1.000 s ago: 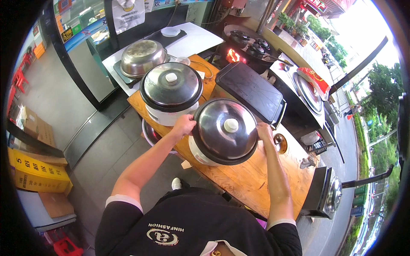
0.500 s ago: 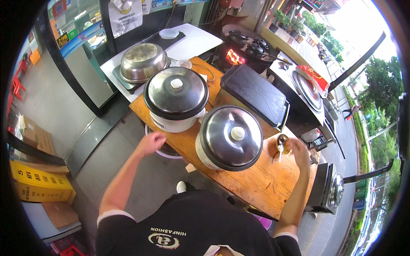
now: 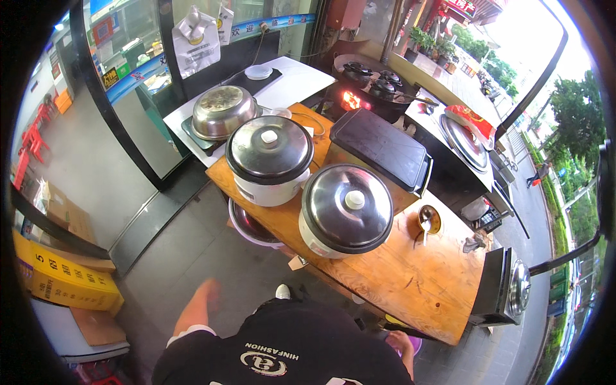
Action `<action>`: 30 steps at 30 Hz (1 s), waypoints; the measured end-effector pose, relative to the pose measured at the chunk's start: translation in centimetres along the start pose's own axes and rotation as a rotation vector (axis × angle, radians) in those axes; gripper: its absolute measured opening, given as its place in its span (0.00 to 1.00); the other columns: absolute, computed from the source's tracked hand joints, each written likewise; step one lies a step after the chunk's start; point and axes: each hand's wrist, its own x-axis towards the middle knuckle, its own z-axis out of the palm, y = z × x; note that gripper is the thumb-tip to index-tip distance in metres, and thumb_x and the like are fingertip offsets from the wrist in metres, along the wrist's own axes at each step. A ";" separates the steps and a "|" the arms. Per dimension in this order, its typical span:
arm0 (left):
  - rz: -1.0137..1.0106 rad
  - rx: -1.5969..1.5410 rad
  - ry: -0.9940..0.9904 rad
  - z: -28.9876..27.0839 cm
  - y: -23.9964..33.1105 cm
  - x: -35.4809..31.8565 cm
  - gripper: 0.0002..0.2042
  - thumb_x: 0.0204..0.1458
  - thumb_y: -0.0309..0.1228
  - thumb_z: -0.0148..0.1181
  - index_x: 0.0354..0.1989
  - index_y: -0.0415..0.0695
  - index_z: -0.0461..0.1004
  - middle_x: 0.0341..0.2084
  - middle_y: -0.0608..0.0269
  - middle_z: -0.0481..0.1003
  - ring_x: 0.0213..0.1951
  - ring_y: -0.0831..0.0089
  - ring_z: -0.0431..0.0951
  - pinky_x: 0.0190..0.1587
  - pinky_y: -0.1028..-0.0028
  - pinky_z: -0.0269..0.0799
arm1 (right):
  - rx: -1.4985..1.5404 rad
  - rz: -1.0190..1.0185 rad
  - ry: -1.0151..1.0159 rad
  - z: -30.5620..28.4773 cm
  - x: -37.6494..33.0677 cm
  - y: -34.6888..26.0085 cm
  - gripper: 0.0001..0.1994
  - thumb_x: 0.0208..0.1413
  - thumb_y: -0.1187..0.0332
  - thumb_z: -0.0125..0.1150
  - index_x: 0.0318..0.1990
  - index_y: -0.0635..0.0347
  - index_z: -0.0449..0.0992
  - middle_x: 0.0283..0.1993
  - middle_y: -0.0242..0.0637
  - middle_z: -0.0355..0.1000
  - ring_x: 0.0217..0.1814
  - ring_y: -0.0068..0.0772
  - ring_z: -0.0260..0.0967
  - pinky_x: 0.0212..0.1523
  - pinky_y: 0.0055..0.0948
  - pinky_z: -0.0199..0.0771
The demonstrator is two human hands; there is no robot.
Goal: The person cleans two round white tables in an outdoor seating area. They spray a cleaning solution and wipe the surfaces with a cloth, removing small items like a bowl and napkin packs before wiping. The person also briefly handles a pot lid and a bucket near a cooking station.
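Observation:
My left hand [image 3: 208, 294] hangs over the grey floor left of the wooden table, smeared by motion. I cannot tell how its fingers lie; nothing shows in it. Low beside the table's near edge is my right hand [image 3: 401, 344], close to a purple basin [image 3: 418, 345]; its fingers are bent and partly hidden. Two white rice cookers stand on the wooden table [image 3: 410, 289]. Both have their metal lids on, one lid [image 3: 346, 208] nearer, the other lid [image 3: 269, 149] farther left. A small bowl [image 3: 430, 220] with a spoon [image 3: 425, 232] in it sits to their right.
A black-lidded box [image 3: 382, 147] stands behind the cookers. Farther off, fire [image 3: 351, 100] burns under a stove with several black pots [image 3: 387, 83]. A metal basin [image 3: 224, 112] lies upside down on the white table. A black container [image 3: 500, 289] stands at the right end.
Both hands have dropped toward my body: the left from beside the farther cooker, the right from near the bowl to below the table edge. The view has shifted slightly.

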 end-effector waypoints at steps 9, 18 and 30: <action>0.360 -0.120 1.395 -37.5 13.6 -3.8 0.11 0.49 0.33 0.57 0.40 0.47 0.75 0.35 0.51 0.73 0.40 0.52 0.75 0.40 0.58 0.71 | 0.109 -0.600 0.162 5.4 -7.0 13.1 0.14 0.57 0.69 0.52 0.48 0.66 0.72 0.41 0.39 0.75 0.46 0.30 0.71 0.49 0.27 0.70; 0.353 0.274 0.922 -50.2 21.9 5.5 0.15 0.39 0.33 0.64 0.39 0.48 0.79 0.37 0.50 0.77 0.39 0.55 0.79 0.42 0.61 0.75 | 0.343 -0.084 0.360 11.8 0.0 28.1 0.11 0.54 0.72 0.57 0.44 0.66 0.76 0.33 0.36 0.76 0.33 0.31 0.72 0.35 0.31 0.73; 0.493 0.211 0.697 -55.5 21.1 3.7 0.22 0.29 0.43 0.69 0.36 0.45 0.79 0.30 0.51 0.78 0.36 0.57 0.79 0.41 0.64 0.75 | 0.324 -0.010 0.360 26.9 -3.8 20.7 0.13 0.56 0.67 0.58 0.45 0.67 0.75 0.35 0.37 0.76 0.35 0.28 0.72 0.37 0.28 0.72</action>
